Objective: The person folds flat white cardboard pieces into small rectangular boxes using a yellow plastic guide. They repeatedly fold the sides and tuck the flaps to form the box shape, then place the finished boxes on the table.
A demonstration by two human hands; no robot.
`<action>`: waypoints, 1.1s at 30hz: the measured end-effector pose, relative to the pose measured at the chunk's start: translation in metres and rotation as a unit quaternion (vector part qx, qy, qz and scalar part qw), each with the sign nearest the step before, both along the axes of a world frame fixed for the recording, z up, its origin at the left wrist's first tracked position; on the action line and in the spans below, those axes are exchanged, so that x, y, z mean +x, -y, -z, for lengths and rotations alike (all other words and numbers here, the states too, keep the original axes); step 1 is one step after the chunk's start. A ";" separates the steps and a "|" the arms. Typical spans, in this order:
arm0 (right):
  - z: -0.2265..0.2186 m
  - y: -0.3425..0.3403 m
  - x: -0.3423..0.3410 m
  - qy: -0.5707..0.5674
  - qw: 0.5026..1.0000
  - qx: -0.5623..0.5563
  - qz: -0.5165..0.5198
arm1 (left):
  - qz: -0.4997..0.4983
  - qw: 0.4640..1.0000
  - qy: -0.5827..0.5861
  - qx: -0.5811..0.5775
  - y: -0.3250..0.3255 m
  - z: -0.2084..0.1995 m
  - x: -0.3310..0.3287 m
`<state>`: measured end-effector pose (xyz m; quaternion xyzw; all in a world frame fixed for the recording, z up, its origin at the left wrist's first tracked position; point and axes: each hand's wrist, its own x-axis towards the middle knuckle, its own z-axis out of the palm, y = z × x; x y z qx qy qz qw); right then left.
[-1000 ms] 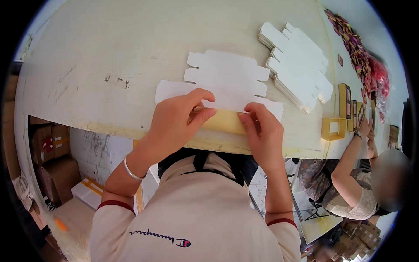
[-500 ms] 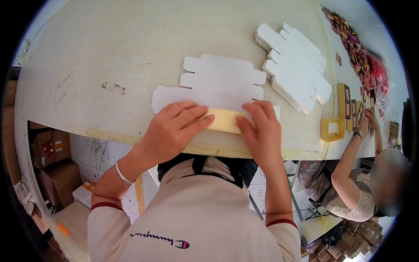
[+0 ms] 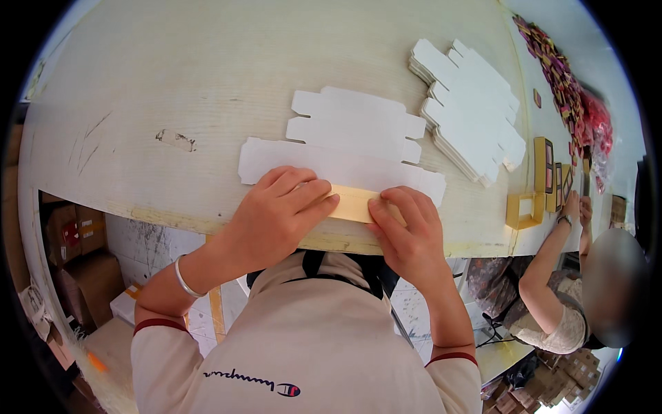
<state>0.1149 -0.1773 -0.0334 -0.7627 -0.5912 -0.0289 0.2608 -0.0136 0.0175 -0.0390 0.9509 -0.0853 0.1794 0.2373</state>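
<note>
Gripping the yellow strip (image 3: 350, 204) at its ends with bent fingers, our left hand (image 3: 284, 212) and right hand (image 3: 412, 231) on either side, we hold it by the worktop's (image 3: 172, 76) near edge, along a flat white card blank (image 3: 352, 134). Stacked white blanks (image 3: 474, 114) lie toward the right edge.

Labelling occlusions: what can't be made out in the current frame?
All in the head view:
- Yellow strip: ends hidden by the left hand and right hand.
- White card blank: underside hidden, facing down.
- Co-worker's hands: too small to tell what they hold.
- Pile of small pieces: too small to count.
</note>
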 end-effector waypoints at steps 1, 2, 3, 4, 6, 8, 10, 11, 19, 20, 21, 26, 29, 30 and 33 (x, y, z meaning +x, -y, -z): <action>-0.001 -0.001 -0.001 0.004 1.000 -0.010 -0.006 | 0.007 1.000 -0.013 0.001 -0.001 -0.002 -0.001; -0.003 -0.001 -0.002 0.008 1.000 -0.020 -0.011 | 0.013 1.000 -0.025 0.002 -0.001 -0.003 -0.001; -0.004 -0.002 -0.002 0.004 0.999 -0.030 -0.011 | 0.010 0.999 -0.032 -0.008 -0.002 -0.004 0.000; -0.005 -0.002 -0.001 0.001 0.999 -0.039 -0.011 | 0.008 0.999 -0.039 -0.019 -0.002 -0.004 0.001; -0.009 -0.002 0.002 -0.030 0.998 -0.047 -0.013 | 0.006 0.998 -0.051 -0.033 -0.002 -0.006 0.002; -0.012 0.000 0.008 -0.085 0.995 -0.042 -0.017 | 0.008 0.997 -0.063 -0.041 -0.003 -0.007 0.003; -0.015 0.000 0.007 -0.093 0.995 -0.030 -0.011 | -0.015 0.993 -0.086 -0.082 -0.002 -0.009 0.005; -0.016 0.000 0.008 -0.096 0.995 -0.024 -0.008 | -0.026 0.990 -0.097 -0.103 -0.002 -0.010 0.005; -0.002 0.001 0.008 -0.021 0.999 -0.029 -0.024 | -0.029 0.999 -0.021 -0.005 0.004 -0.014 0.010; -0.001 0.000 0.008 0.007 0.999 -0.028 -0.028 | -0.036 0.999 -0.001 0.007 0.007 -0.015 0.011; 0.000 -0.002 0.007 0.015 0.999 -0.024 -0.033 | -0.031 0.999 0.006 0.013 0.007 -0.013 0.011; 0.005 -0.008 0.010 0.023 0.999 0.001 -0.039 | -0.034 0.999 0.014 0.010 0.006 0.003 0.015; 0.006 -0.012 0.008 0.000 1.000 -0.001 -0.016 | -0.040 0.999 0.020 0.015 0.003 0.011 0.017; 0.007 -0.011 0.007 -0.006 1.000 -0.005 -0.016 | -0.040 0.999 0.013 0.003 0.004 0.010 0.017; 0.008 -0.012 0.006 -0.035 0.999 -0.019 -0.005 | -0.046 0.999 0.002 -0.013 0.005 0.005 0.018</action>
